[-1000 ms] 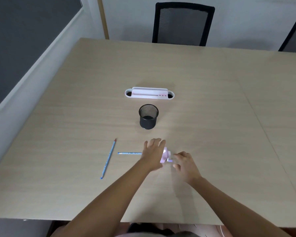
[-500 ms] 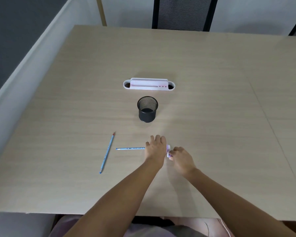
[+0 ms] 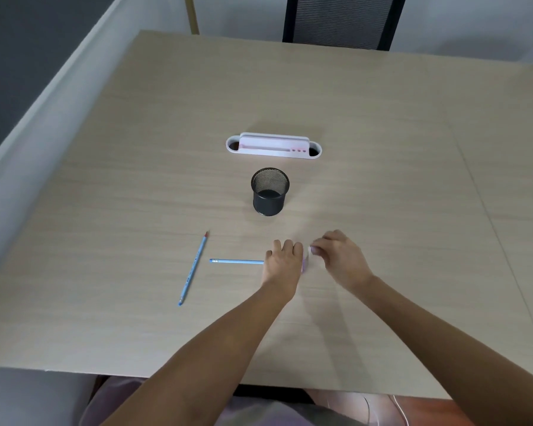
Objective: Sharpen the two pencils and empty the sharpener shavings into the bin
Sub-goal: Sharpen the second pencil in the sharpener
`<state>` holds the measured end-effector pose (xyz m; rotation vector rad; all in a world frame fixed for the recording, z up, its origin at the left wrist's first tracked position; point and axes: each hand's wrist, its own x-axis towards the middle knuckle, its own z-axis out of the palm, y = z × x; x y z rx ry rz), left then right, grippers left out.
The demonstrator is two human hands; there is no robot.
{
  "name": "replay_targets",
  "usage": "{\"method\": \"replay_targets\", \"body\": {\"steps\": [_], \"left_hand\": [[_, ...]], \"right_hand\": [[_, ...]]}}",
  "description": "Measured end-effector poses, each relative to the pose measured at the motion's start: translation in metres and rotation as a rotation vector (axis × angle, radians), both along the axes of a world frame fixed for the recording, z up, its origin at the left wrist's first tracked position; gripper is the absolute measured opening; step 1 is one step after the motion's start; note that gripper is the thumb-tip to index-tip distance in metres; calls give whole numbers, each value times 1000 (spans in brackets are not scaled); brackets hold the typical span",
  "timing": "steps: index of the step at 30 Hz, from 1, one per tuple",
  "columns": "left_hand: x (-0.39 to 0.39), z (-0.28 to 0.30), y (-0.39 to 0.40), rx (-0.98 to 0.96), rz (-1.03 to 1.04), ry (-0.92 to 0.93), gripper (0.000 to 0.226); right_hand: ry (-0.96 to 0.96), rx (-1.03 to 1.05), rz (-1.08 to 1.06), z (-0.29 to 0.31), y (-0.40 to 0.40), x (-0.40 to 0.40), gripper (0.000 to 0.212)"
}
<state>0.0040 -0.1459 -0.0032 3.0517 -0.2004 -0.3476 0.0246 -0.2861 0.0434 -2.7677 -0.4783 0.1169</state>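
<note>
My left hand [image 3: 285, 261] lies palm down over a small pink sharpener [image 3: 305, 263], gripping it against the table; only a sliver of it shows. A blue pencil [image 3: 236, 261] pokes out horizontally to the left from under this hand, its inner end hidden. The fingertips of my right hand [image 3: 340, 256] pinch a small white end piece [image 3: 310, 249] at the sharpener's right side. A second blue pencil [image 3: 194, 267] with a red tip lies loose and diagonal further left. The black mesh bin [image 3: 270, 192] stands upright just beyond my hands.
A white and pink desk organiser [image 3: 274, 146] sits behind the bin. The wooden table [image 3: 397, 167] has a seam running down its right part. A black mesh chair [image 3: 340, 21] stands at the far edge, and a wall runs along the left.
My right hand has shifted up from the lower right of the sharpener to its upper right, fingertips still on the white end piece. My left hand and both pencils stay put.
</note>
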Motion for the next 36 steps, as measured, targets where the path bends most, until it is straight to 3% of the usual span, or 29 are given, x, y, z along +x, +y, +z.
{"method": "replay_targets", "body": {"steps": [7, 10, 13, 14, 19, 24, 29, 36], "left_hand": [[-2, 4, -1, 30, 23, 4, 49], [-1, 1, -1, 14, -1, 31, 58], [0, 3, -1, 23, -2, 31, 59], [0, 3, -1, 18, -11, 31, 59], [0, 4, 0, -22, -24, 13, 52], [-1, 4, 0, -5, -18, 20, 56], [0, 2, 0, 10, -12, 22, 55], [1, 2, -1, 7, -38, 22, 54]], "right_hand": [[90, -186, 90, -28, 16, 6, 22], [66, -113, 103, -36, 12, -24, 31], [166, 49, 60, -40, 0, -51, 10], [161, 76, 55, -39, -5, -56, 14], [19, 145, 146, -2, -8, -29, 14], [-33, 81, 15, -12, -1, 19, 12], [83, -55, 16, -45, 13, 2, 16], [113, 222, 8, -28, -9, -61, 17]]}}
